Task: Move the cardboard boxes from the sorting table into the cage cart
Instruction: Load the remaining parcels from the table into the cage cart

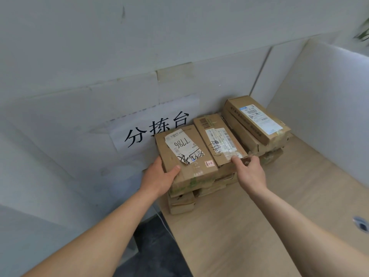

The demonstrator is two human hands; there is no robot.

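Head view: the 7786 box [185, 154] and the barcode box [217, 136] are laid side by side atop lower boxes [181, 204] on the worktop [239, 226], long axes toward the wall [79, 96]. The former's near corner is gripped by the left hand [159, 176], the latter's near end by the right hand [250, 172]. A taller stack [257, 120] is set just right.

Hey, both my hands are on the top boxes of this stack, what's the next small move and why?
Probably press the two boxes together and lift them slightly off the stack. Your left hand grips the 7786 box at its near left corner, your right hand grips the neighbouring box at its near end, and both lie side by side on lower boxes.
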